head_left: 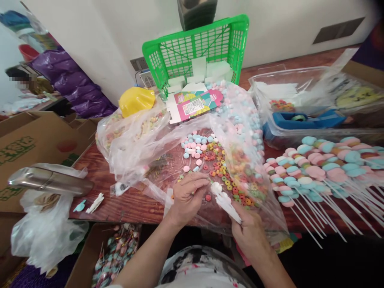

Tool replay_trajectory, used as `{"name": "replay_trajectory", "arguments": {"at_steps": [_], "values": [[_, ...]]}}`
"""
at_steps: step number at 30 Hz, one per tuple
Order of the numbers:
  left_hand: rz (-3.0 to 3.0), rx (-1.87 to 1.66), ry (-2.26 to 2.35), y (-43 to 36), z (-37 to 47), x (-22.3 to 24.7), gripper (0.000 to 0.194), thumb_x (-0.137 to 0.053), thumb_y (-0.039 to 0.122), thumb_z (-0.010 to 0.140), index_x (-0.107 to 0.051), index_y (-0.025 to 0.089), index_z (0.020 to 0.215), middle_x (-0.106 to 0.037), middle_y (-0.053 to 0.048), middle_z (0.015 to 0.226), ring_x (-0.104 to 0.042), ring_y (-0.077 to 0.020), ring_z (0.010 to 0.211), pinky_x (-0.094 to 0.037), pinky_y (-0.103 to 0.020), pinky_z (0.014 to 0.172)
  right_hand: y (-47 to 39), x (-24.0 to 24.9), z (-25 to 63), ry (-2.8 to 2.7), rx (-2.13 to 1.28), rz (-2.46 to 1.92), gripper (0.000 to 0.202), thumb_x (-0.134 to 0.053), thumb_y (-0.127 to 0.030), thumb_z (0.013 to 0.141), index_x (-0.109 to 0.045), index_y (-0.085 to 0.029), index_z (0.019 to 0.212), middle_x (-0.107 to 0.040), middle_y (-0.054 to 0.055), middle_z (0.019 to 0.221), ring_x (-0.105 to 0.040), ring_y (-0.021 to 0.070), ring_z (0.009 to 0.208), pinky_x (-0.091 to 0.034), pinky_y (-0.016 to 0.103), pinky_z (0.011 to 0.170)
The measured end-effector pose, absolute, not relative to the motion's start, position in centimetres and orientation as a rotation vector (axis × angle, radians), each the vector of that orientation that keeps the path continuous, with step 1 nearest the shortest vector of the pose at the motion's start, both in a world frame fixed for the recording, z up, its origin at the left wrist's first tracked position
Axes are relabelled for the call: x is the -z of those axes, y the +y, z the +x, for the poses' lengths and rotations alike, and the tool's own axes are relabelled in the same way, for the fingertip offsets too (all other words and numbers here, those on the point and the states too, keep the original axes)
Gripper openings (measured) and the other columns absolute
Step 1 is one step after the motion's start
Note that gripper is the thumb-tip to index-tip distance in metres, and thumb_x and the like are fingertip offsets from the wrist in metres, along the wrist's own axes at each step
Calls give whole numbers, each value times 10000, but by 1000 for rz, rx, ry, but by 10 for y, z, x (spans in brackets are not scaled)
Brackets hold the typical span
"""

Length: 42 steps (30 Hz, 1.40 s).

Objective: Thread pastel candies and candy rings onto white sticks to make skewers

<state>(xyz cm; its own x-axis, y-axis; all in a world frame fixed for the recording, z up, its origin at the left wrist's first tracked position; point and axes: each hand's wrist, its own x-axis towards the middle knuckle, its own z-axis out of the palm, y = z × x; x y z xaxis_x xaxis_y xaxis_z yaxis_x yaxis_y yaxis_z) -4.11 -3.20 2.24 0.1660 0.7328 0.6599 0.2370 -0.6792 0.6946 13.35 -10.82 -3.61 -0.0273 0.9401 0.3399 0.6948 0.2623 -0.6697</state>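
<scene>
In my right hand (249,229) is a white, long piece with a lumpy, puffy upper end (223,200), gripped at its lower end; I cannot tell its kind. My left hand (188,196) is closed just left of it, thumb and fingers pinched together near the lumpy end. What they pinch, if anything, is too small to make out. Beneath and beyond both hands, colourful cereal rings (229,185) and pink, blue and white round candies (195,145) lie loose on clear plastic. To the right are stacked sticks of pink and blue candies and rings (318,168).
A green basket (195,40) stands at the back, with a printed box (195,105) before it. A blue tape dispenser (309,120) rests at the clear bin. On the left are a steel flask (51,181) and a yellow bowl-like piece (136,102). Below sits a carton of candy sticks (115,254).
</scene>
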Motion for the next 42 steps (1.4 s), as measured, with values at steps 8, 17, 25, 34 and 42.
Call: {"name": "replay_trajectory", "arguments": {"at_steps": [8, 17, 25, 34, 42], "values": [[2117, -1525, 951, -37, -34, -16, 325, -649, 22, 772, -713, 230, 1014, -746, -49, 928, -694, -171, 894, -558, -317, 840, -111, 30, 129, -1726, -541, -1411, 245, -411, -104, 783, -645, -176, 794, -599, 15, 586, -561, 149, 517, -404, 223, 518], [988, -1337, 841, -45, -15, -35, 427, -702, 331, 791, -612, 258, 1202, -689, -81, 1131, -688, -184, 928, -547, -283, 774, -111, 35, 121, -1434, -804, -1343, 333, -482, -282, 899, -472, -194, 578, -394, -53, 501, -374, 91, 445, -304, 211, 446], [712, -1169, 767, -42, -9, -35, 263, -731, 362, 751, -669, 113, 812, -678, -54, 711, -614, -124, 601, -466, -210, 519, -111, 30, 124, -1396, -942, -1245, 322, -486, -299, 910, -533, -172, 618, -491, -32, 533, -444, 95, 485, -356, 211, 499], [580, -1298, 789, -60, 19, -24, 361, -670, 499, 776, -529, 167, 760, -538, 29, 625, -482, -60, 481, -396, -150, 412, -120, 38, 110, -1266, -937, -1192, 315, -520, -312, 887, -598, -162, 621, -461, -39, 476, -417, 91, 424, -343, 208, 420], [620, -1205, 811, -70, 26, -4, 388, -597, 545, 816, -532, 168, 752, -499, 29, 579, -434, -57, 465, -344, -147, 410, -119, 41, 107, -1237, -910, -1252, 305, -552, -345, 870, -591, -172, 622, -477, -28, 491, -420, 108, 447, -374, 218, 427]]}}
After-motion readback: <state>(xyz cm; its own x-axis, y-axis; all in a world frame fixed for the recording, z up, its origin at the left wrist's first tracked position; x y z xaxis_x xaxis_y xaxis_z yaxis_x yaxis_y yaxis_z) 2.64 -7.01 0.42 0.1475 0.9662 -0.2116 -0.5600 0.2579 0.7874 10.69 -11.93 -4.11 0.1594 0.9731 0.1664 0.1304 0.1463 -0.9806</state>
